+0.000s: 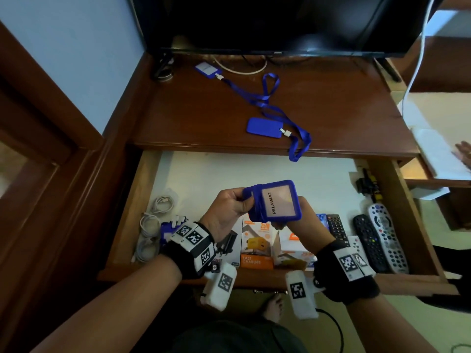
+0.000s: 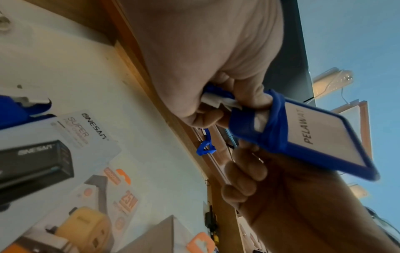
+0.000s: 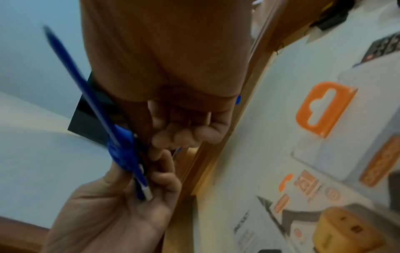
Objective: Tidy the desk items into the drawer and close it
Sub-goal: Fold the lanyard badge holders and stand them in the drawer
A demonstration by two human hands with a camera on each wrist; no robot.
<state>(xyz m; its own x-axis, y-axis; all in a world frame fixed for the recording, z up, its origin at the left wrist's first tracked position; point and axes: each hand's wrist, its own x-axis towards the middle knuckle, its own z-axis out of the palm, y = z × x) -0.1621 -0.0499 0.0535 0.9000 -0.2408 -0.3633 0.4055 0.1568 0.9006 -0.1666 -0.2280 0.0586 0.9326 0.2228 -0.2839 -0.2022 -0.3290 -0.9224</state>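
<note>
The head view alone shows the surface (image 1: 204, 118) at 12 o'clock with two badges (image 1: 265, 127) and the open drawer (image 1: 254, 171) holding three remotes (image 1: 388, 238). Wrist views add box print. One badge holder (image 1: 274, 201), lanyard wrapped round it, is above the drawer: left hand (image 1: 229, 208) fingers pinch its 9 o'clock end, right hand (image 1: 297, 215) fingers grip beneath.
</note>
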